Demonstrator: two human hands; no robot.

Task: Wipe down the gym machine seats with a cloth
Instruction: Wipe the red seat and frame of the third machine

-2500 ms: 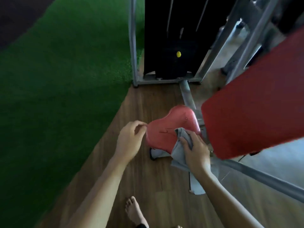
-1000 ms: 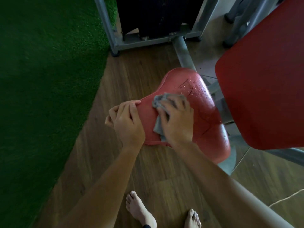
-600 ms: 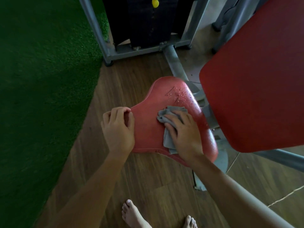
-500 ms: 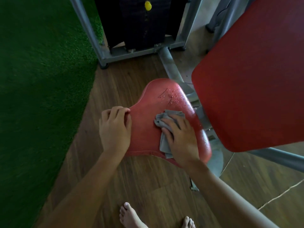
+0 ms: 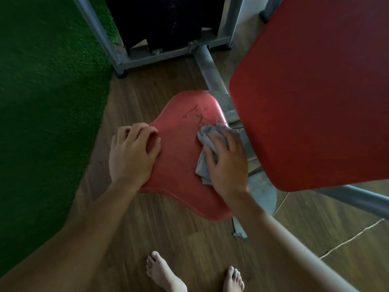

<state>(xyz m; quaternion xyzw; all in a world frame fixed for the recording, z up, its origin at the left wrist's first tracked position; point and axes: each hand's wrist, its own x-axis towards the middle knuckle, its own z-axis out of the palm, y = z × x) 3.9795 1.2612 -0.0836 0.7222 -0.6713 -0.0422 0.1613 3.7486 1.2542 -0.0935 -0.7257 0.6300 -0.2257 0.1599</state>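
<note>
1. Two bare feet (image 5: 164, 275) stand on the wood floor (image 5: 189, 239), toes toward the machine.
2. The left hand (image 5: 131, 157) grips the seat (image 5: 179, 175) at its left edge, where the outline narrows. Its fingers curl over the rim and the thumb lies on top, apparently to steady the pad.
3. The right hand (image 5: 228, 163) works near the seat's right edge, pressing a bunched grey cloth (image 5: 207, 142) flat on the red vinyl. Its fingers (image 5: 226, 133) are spread and fairly straight over the cloth, not pinching it.
4. The seat's long axis runs away from the person, with the broad end near. Scuff lines and pale specks (image 5: 195, 116) mark the far end, just ahead and slightly left of the right fingertips. That patch looks like what remains to be wiped. The right hand is the nearer one, and a push forward along the axis should reach it.
5. A large red back pad (image 5: 315, 91) overhangs just right of the cloth hand and probably leaves little room on that side.
6. Farthest off stand the grey frame (image 5: 168, 56) and the dark weight stack (image 5: 157, 20), with green turf (image 5: 42, 102) to the left.
</note>
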